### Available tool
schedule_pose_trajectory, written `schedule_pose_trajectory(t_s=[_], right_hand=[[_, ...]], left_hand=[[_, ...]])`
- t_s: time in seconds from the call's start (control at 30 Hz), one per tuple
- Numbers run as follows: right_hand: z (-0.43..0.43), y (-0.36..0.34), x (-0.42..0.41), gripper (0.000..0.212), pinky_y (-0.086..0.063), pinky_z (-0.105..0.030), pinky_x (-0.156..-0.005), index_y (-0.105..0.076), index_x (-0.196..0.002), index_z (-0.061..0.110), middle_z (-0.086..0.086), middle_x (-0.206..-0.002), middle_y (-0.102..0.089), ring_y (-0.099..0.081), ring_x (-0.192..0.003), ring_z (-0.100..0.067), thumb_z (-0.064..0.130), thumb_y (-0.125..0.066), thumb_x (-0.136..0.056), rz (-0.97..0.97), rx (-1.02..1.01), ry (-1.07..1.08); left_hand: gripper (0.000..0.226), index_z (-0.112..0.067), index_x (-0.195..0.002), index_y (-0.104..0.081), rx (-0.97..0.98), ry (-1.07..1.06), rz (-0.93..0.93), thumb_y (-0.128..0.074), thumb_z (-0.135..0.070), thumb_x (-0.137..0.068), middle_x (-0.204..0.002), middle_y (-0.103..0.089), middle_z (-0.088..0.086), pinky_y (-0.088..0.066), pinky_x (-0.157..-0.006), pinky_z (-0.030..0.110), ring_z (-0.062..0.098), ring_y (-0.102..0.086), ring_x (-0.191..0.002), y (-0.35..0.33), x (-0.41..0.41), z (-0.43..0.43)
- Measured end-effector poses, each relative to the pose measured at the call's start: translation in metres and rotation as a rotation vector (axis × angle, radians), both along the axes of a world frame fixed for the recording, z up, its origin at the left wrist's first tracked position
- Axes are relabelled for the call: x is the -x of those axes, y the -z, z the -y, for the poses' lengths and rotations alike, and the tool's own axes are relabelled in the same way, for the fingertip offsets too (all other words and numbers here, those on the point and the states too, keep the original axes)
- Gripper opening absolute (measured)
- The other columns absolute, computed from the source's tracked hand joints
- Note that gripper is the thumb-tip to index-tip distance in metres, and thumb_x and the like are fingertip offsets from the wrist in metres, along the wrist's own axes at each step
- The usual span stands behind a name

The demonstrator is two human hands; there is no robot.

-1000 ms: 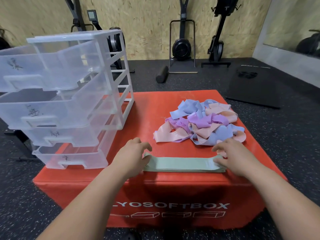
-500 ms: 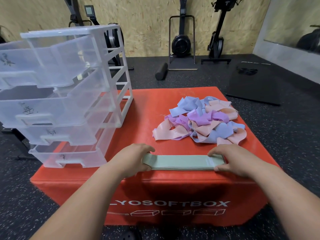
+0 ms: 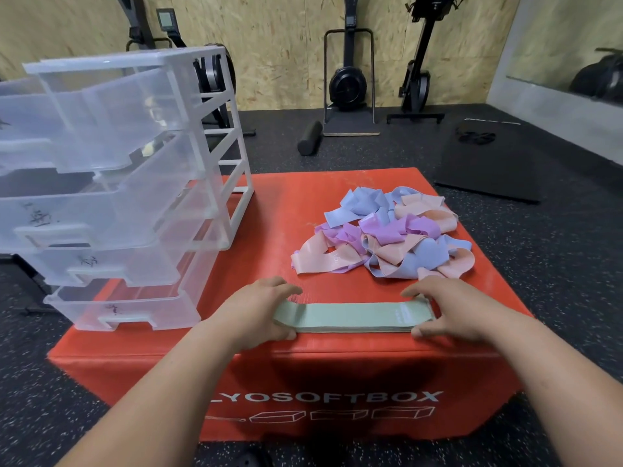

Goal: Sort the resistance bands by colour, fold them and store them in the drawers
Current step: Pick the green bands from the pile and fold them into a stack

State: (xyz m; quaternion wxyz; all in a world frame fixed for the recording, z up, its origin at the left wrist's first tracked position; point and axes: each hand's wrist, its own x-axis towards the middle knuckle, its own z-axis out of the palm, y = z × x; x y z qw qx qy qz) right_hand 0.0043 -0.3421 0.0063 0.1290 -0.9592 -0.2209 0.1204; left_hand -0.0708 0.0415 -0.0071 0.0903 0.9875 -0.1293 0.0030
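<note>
two grips, left grip [image 3: 259, 311] and right grip [image 3: 451, 308], pinch opposite ends of the green resistance band stack [image 3: 350, 316], likely squaring it flat on the red soft box [image 3: 269, 237] before folding.

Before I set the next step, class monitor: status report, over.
Left grip and right grip pinch opposite ends of the green bands on the red box. Mixed pile unsorted behind. Drawers open, nothing blocking.
</note>
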Motion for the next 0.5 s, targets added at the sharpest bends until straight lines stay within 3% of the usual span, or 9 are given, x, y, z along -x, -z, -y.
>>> schedule_pose_trajectory(t_s=[0.1, 0.2, 0.27, 0.33, 0.4, 0.5], right_hand=[[0.007, -0.009, -0.002, 0.050, -0.050, -0.027, -0.088, -0.068, -0.127, 0.034, 0.016, -0.112, -0.070, -0.066, -0.095, -0.004, 0.047, -0.084, -0.082, 0.034, -0.169, 0.155], [0.007, -0.009, -0.002, 0.029, -0.044, -0.028, -0.074, -0.071, -0.109, 0.032, 0.012, -0.091, -0.071, -0.066, -0.088, -0.012, 0.048, -0.079, -0.086, 0.045, -0.178, 0.330], [0.003, -0.001, 0.000, 0.029, -0.044, -0.029, -0.067, -0.069, -0.103, 0.029, 0.008, -0.083, -0.070, -0.063, -0.075, -0.013, 0.052, -0.076, -0.087, -0.032, -0.078, 0.357], [-0.005, 0.008, 0.002, 0.035, -0.051, -0.032, -0.070, -0.067, -0.096, 0.020, 0.003, -0.077, -0.072, -0.063, -0.071, -0.016, 0.053, -0.075, -0.086, -0.077, 0.003, 0.359], [-0.009, 0.016, 0.001, 0.035, -0.053, -0.035, -0.074, -0.069, -0.091, 0.016, -0.002, -0.078, -0.073, -0.068, -0.074, -0.021, 0.049, -0.076, -0.083, -0.071, -0.008, 0.381], [-0.009, 0.026, -0.002, 0.036, -0.051, -0.034, -0.062, -0.072, -0.086, 0.009, -0.005, -0.071, -0.071, -0.062, -0.060, -0.022, 0.043, -0.080, -0.077, -0.126, -0.097, 0.459]], left_hand=[[0.075, -0.037, -0.147, -0.056, 0.004, 0.080, 0.145, -0.080, -0.057, -0.080, -0.142, -0.057, -0.012, -0.048, -0.105, 0.038, 0.016, -0.053, -0.130, -0.002, -0.001, 0.010], [0.058, -0.033, -0.140, -0.062, 0.036, 0.169, 0.226, -0.076, -0.053, -0.087, -0.135, -0.061, -0.011, -0.049, -0.103, 0.039, 0.018, -0.055, -0.123, -0.004, -0.002, 0.039], [0.052, -0.032, -0.137, -0.064, 0.033, 0.223, 0.217, -0.073, -0.051, -0.090, -0.131, -0.061, -0.010, -0.049, -0.101, 0.039, 0.018, -0.054, -0.119, 0.000, -0.004, 0.062], [0.049, -0.031, -0.136, -0.064, 0.006, 0.233, 0.170, -0.071, -0.049, -0.091, -0.130, -0.059, -0.008, -0.049, -0.098, 0.042, 0.020, -0.053, -0.117, 0.006, -0.004, 0.081], [0.046, -0.030, -0.136, -0.062, -0.033, 0.215, 0.118, -0.071, -0.047, -0.093, -0.130, -0.056, -0.007, -0.049, -0.097, 0.044, 0.021, -0.051, -0.116, 0.011, -0.003, 0.092], [0.041, -0.030, -0.132, -0.063, -0.050, 0.195, 0.107, -0.069, -0.044, -0.094, -0.128, -0.055, -0.006, -0.051, -0.094, 0.045, 0.022, -0.052, -0.114, 0.012, -0.003, 0.098]])
